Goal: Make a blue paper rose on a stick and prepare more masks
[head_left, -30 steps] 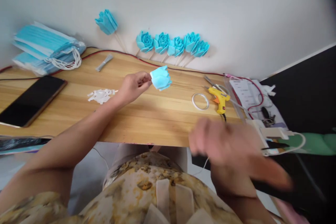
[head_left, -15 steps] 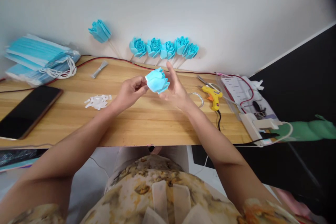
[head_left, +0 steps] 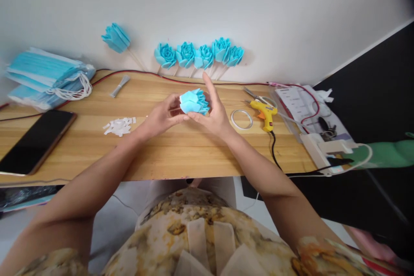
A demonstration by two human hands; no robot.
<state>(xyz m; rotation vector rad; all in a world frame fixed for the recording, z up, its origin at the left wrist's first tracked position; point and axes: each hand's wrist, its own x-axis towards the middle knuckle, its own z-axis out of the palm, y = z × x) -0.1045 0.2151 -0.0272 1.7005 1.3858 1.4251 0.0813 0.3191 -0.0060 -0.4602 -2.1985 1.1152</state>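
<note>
A light-blue folded flower (head_left: 194, 101) is held above the middle of the table, its petals turned to the right. My left hand (head_left: 161, 115) is closed at the base of the flower, where a bit of pale stem shows between the fingers. Around the petals from the right curves my right hand (head_left: 214, 114), its thumb against the lower side and one finger raised. Its other fingers are partly hidden behind the flower. Small white strips (head_left: 119, 126) lie in a pile left of my left hand. Right of my right hand is a white ring of tape (head_left: 241, 119).
Several finished blue flowers (head_left: 186, 54) lean on the wall, with a single one (head_left: 116, 38) further left. Stacked masks (head_left: 45, 69) and a phone (head_left: 37, 141) lie left. On the right are a yellow glue gun (head_left: 267, 114), scissors (head_left: 254, 94) and a power strip (head_left: 315, 152).
The flower has turned so its petal tips point more to the right. My right thumb has come in against its lower side, close to my left thumb. The view has shifted slightly.
</note>
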